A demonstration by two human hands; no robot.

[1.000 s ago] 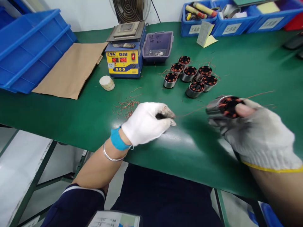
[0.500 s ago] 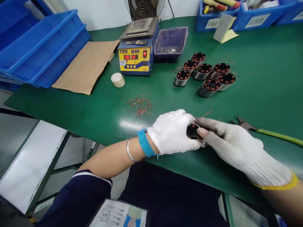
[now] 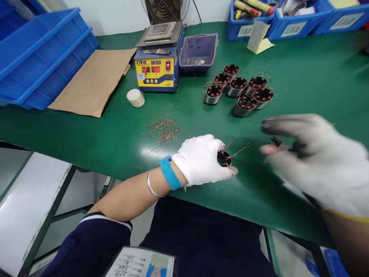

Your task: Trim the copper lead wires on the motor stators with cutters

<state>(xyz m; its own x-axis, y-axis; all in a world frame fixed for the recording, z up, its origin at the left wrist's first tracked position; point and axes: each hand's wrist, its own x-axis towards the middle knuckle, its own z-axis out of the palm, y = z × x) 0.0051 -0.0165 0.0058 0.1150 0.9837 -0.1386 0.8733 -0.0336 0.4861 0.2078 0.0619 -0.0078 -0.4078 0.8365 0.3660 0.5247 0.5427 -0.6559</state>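
My left hand (image 3: 201, 161), in a white glove, is wrapped round a small cylindrical coil part (image 3: 224, 158) near the table's front edge. Two copper wire ends stick out from this part to the right. My right hand (image 3: 311, 157), gloved and smeared by motion, is to the right of it around dark-tipped cutters (image 3: 278, 141); their handles are mostly hidden. Several similar coil parts (image 3: 236, 87) with black and copper tops stand upright in a group further back. Cut copper wires (image 3: 163, 130) lie in a loose pile left of my left hand.
A blue and yellow device (image 3: 155, 73) stands at the back beside a purple bin (image 3: 198, 68). Near it are a round white piece (image 3: 135, 98), cardboard (image 3: 95, 82) and blue crates (image 3: 43, 57). Blue tool boxes (image 3: 248, 29) line the back right.
My right hand has left the coil part and moved right, now with the cutters that lay on the table. My left hand still holds the part. The camera view has shifted slightly.
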